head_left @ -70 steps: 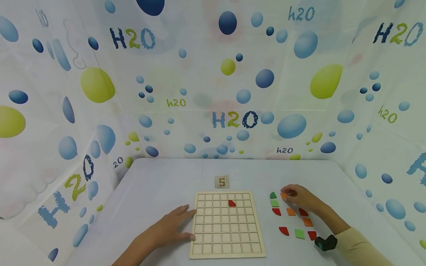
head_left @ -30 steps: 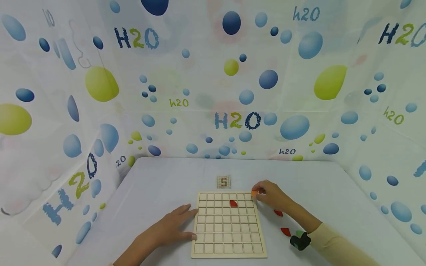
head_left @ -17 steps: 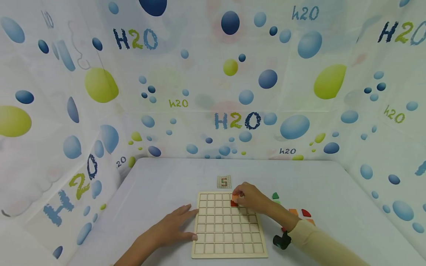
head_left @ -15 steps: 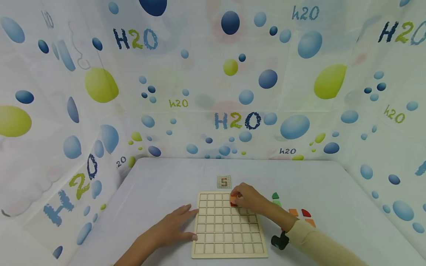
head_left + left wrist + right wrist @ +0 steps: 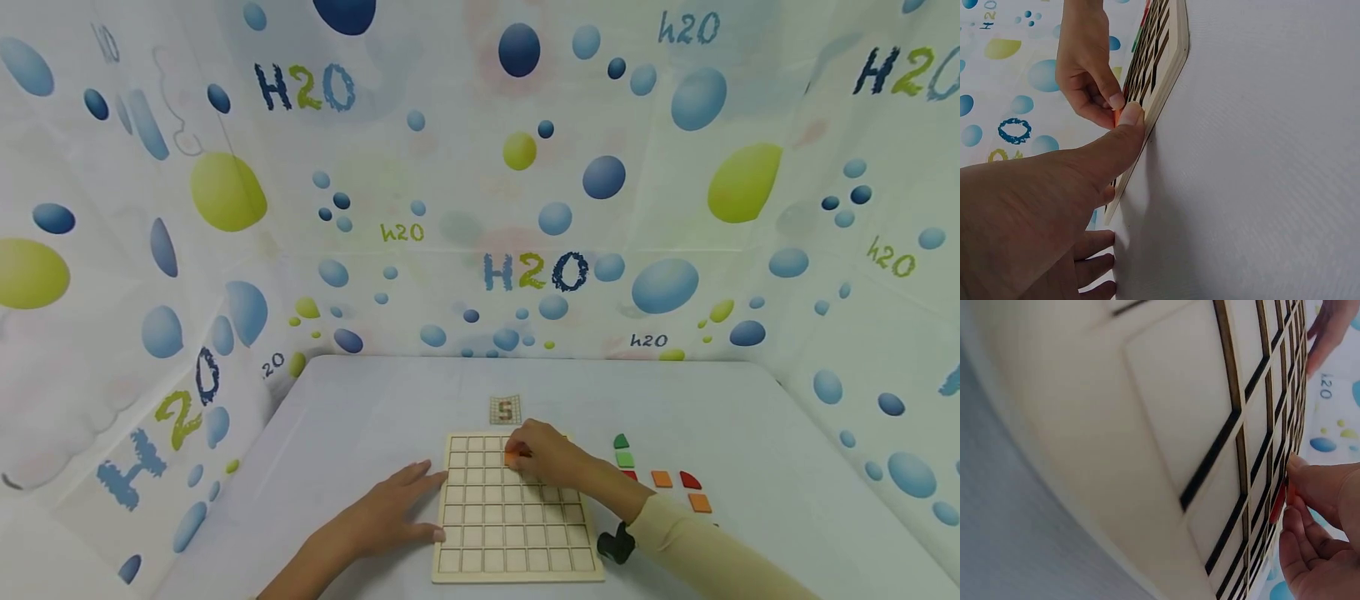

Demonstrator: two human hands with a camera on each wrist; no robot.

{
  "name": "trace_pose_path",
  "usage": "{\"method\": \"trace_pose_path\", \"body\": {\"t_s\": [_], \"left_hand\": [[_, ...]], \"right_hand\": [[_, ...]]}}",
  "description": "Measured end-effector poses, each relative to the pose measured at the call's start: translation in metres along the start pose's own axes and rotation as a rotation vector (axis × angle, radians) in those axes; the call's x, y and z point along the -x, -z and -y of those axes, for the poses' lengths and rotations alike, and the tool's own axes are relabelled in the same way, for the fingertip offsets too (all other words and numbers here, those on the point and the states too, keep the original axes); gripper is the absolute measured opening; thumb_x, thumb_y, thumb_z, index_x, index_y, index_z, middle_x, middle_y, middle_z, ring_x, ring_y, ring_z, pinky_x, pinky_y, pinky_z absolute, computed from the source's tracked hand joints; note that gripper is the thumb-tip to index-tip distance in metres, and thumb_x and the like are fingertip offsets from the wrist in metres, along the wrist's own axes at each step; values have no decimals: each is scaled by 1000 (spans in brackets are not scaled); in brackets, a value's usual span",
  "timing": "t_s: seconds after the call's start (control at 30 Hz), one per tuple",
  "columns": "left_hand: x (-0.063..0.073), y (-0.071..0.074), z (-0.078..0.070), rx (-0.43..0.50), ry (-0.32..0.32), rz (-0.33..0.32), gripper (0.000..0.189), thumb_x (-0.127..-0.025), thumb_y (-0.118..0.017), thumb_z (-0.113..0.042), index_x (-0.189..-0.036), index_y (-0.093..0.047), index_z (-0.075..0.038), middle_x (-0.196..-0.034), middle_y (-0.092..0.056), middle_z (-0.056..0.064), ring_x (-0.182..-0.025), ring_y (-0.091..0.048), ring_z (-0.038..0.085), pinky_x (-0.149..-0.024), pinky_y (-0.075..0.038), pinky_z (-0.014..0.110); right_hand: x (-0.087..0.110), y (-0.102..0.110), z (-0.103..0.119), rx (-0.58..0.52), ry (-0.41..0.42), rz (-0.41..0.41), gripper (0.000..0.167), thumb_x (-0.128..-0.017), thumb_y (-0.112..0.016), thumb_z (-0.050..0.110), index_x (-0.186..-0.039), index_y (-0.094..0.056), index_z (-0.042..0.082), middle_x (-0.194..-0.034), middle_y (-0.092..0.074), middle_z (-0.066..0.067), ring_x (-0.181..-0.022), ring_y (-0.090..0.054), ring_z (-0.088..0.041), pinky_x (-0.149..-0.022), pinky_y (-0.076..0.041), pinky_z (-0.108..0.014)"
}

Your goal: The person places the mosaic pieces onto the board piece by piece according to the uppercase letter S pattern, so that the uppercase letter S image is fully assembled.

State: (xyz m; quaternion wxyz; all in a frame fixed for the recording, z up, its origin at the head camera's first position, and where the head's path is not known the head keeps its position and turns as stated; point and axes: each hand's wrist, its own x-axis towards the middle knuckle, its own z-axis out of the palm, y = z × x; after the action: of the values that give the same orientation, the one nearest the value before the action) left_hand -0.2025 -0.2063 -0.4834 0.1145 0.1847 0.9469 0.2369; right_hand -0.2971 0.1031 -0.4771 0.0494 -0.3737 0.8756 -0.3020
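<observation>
From my end I see the right hand (image 5: 551, 454) pinching an orange piece (image 5: 512, 459) at the grid board's (image 5: 517, 577) far rows; the left hand (image 5: 382, 508), fingers spread and relaxed, touches the board's left edge. Right of the board lie a light green square (image 5: 625, 459) and other loose pieces

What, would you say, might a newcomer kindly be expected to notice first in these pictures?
Probably the bubble-and-H2O backdrop, which fills the head view behind the table. Next comes the pale gridded board near the table's front, where the right hand pinches an orange piece over the far rows and the left hand touches the left edge. Bright loose pieces lie to the board's right.
</observation>
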Motion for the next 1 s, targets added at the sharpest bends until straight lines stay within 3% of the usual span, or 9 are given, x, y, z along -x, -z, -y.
{"method": "trace_pose_path", "body": {"t_s": [0.17,0.33,0.77,1.0], "left_hand": [[0,0,-1,-6,13,4,90,-85,-78,-65,-158,-50,-23,-168,-36,21,-153,-36,47,-118,-37,68],[0,1,-1,-4,12,3,90,-84,-79,-64,-158,-50,-22,-167,-37,23,-152,-37,49,-118,-38,69],[0,0,-1,3,12,2,90,-84,-79,-65,-158,-51,-21,-167,-36,23,-152,-37,48,-118,-37,68],[-2,-1,0,14,16,7,91,-84,-78,-66,-158,-50,-22,-168,-35,22,-153,-35,48,-119,-36,68]], "right_hand": [[-2,-3,-3,-11,-9,13,18,-99,-74,8,-116,-70,4,-107,-63,-4,-96,-60,-16,-82,-55,-29],[-3,-4,-2,-30,-16,3,9,-100,-74,9,-105,-67,9,-102,-61,-1,-92,-59,-12,-79,-54,-26],[-2,-5,-5,-2,16,-22,7,-100,-75,11,-104,-72,7,-102,-62,-2,-89,-58,-13,-76,-53,-24],[10,3,-11,-36,-96,-24,8,-100,-75,18,-107,-72,15,-105,-61,3,-93,-57,-11,-79,-53,-28]]}}
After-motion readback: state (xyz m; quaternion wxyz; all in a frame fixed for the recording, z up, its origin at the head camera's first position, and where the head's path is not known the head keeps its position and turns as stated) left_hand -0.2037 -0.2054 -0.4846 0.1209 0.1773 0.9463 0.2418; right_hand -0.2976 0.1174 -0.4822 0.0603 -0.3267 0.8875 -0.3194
